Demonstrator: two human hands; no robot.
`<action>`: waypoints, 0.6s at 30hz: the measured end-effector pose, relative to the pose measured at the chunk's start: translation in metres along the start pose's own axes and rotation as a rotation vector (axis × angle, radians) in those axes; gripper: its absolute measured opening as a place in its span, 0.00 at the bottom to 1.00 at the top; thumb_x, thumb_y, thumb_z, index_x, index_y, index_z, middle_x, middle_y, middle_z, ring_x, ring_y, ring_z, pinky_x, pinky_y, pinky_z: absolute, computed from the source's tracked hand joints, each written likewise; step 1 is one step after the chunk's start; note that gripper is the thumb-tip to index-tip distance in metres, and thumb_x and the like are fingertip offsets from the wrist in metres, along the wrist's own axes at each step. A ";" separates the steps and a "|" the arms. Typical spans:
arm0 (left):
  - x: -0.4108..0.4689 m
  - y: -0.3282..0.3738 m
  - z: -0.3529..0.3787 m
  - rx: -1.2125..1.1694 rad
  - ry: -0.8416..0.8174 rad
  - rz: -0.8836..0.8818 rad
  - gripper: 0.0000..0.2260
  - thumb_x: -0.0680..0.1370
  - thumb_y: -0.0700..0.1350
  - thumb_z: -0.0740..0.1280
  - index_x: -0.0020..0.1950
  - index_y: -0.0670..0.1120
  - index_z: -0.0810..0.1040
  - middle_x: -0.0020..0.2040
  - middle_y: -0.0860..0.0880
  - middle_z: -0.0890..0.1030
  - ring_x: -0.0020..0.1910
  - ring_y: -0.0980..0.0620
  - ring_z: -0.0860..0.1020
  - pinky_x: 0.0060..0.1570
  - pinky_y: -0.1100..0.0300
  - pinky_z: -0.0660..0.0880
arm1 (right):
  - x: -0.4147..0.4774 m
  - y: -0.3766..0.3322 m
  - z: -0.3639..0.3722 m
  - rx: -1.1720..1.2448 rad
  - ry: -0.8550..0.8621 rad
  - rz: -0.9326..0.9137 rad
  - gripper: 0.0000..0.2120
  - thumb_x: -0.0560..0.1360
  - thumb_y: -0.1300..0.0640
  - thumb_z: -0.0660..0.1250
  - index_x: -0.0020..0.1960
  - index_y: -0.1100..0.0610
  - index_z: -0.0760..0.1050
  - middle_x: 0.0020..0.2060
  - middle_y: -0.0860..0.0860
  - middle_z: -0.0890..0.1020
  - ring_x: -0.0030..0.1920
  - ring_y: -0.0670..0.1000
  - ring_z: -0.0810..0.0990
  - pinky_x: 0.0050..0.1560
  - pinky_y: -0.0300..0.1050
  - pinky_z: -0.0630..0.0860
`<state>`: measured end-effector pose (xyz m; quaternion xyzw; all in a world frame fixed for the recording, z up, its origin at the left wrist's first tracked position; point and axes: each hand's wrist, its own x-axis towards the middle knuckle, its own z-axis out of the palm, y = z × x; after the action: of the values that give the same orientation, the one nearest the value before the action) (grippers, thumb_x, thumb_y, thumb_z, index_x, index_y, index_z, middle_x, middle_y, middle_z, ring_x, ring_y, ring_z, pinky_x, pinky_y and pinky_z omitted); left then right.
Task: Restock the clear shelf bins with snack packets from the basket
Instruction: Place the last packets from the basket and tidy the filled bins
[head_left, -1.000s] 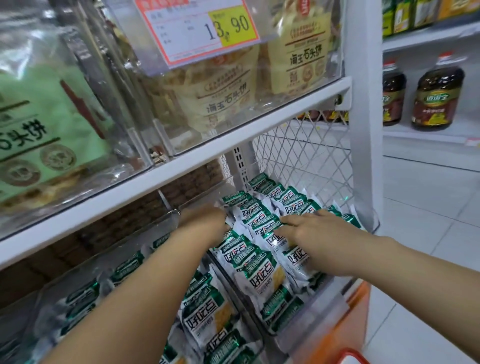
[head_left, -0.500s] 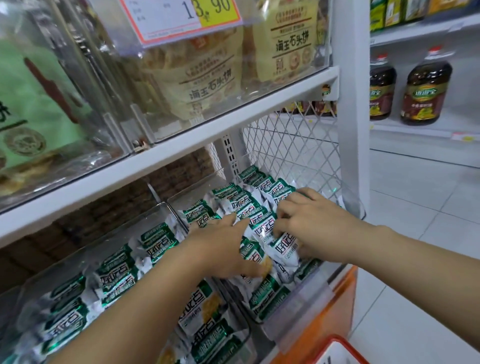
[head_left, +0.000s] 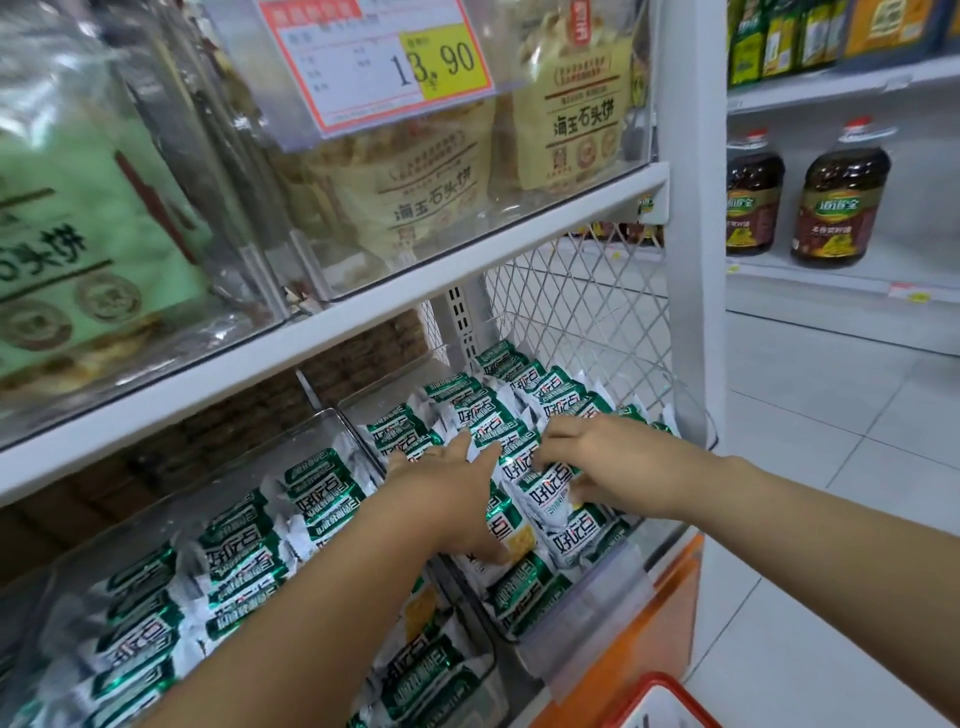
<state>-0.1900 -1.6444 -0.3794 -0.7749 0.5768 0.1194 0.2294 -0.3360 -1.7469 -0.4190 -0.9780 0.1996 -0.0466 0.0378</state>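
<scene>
Green-and-white snack packets (head_left: 483, 410) fill the right clear bin (head_left: 592, 613) on the lower shelf, standing in rows. My left hand (head_left: 447, 499) lies flat on the packets near the bin's left side, fingers spread and thumb pressing a front packet. My right hand (head_left: 613, 467) reaches in from the right and holds one snack packet (head_left: 548, 480) between its fingers and thumb. The neighbouring left clear bin (head_left: 332, 418) also holds rows of the same packets (head_left: 244, 551). The red rim of the basket (head_left: 657, 686) shows at the bottom right.
A white shelf board (head_left: 363, 322) hangs close above the bins, carrying clear bins of beige (head_left: 431, 171) and green bags and a price tag (head_left: 384, 62). A wire mesh panel (head_left: 587, 322) and white post (head_left: 691, 260) bound the right side. Oil bottles (head_left: 836, 202) stand beyond.
My left hand has come out from the back of the bin to lie flat on the front packets. My right hand's fingers have curled round a packet.
</scene>
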 end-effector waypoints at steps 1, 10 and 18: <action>-0.002 0.000 -0.001 -0.005 -0.002 -0.003 0.49 0.72 0.63 0.69 0.77 0.55 0.35 0.78 0.49 0.36 0.77 0.42 0.48 0.72 0.37 0.45 | -0.002 -0.001 -0.002 -0.024 0.005 -0.011 0.22 0.75 0.56 0.67 0.68 0.47 0.69 0.61 0.45 0.73 0.56 0.48 0.74 0.54 0.44 0.68; -0.023 -0.002 0.005 -0.021 0.139 -0.021 0.39 0.77 0.67 0.56 0.78 0.53 0.38 0.78 0.47 0.39 0.77 0.43 0.47 0.72 0.36 0.41 | -0.040 -0.044 -0.016 -0.005 0.029 0.299 0.22 0.79 0.51 0.57 0.73 0.48 0.61 0.73 0.53 0.61 0.69 0.56 0.63 0.68 0.51 0.63; -0.004 0.033 0.013 0.030 0.245 0.123 0.29 0.82 0.60 0.50 0.76 0.59 0.35 0.77 0.49 0.33 0.77 0.44 0.39 0.71 0.35 0.38 | -0.039 -0.037 -0.007 -0.116 -0.264 0.526 0.22 0.81 0.42 0.45 0.74 0.44 0.55 0.74 0.64 0.54 0.70 0.63 0.65 0.72 0.63 0.47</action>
<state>-0.2212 -1.6419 -0.3957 -0.7434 0.6485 0.0291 0.1609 -0.3584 -1.6976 -0.4116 -0.8910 0.4416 0.1040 0.0185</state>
